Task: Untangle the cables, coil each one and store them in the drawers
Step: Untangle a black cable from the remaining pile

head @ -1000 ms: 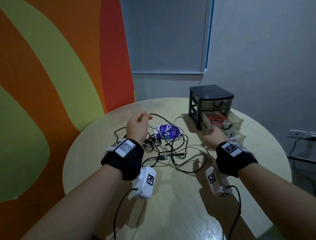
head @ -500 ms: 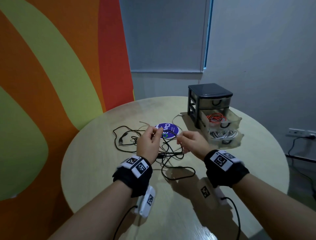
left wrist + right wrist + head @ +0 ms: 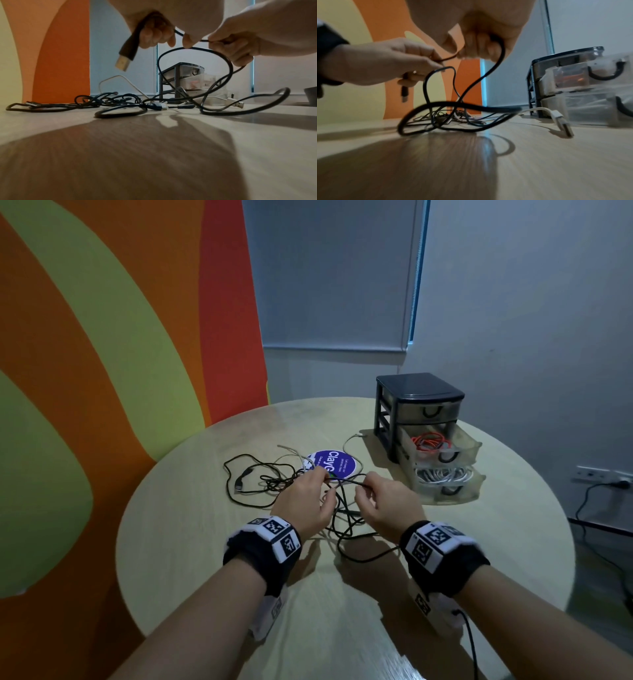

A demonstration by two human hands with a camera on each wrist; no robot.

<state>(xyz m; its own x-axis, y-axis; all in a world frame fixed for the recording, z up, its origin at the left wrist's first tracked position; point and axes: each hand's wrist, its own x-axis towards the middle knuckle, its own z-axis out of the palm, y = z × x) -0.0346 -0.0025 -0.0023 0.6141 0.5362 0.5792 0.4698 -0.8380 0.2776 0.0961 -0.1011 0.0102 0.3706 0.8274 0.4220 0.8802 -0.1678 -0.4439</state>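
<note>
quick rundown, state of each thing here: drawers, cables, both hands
top drawer: closed
middle drawer: pulled open, orange cable coiled inside
bottom drawer: pulled open, white cable coiled inside
black cable: lifted off the table, held by both hands, rest trailing into the pile
cable pile: tangled on the table
left hand: grips the black cable near its USB plug
right hand: pinches the black cable
</note>
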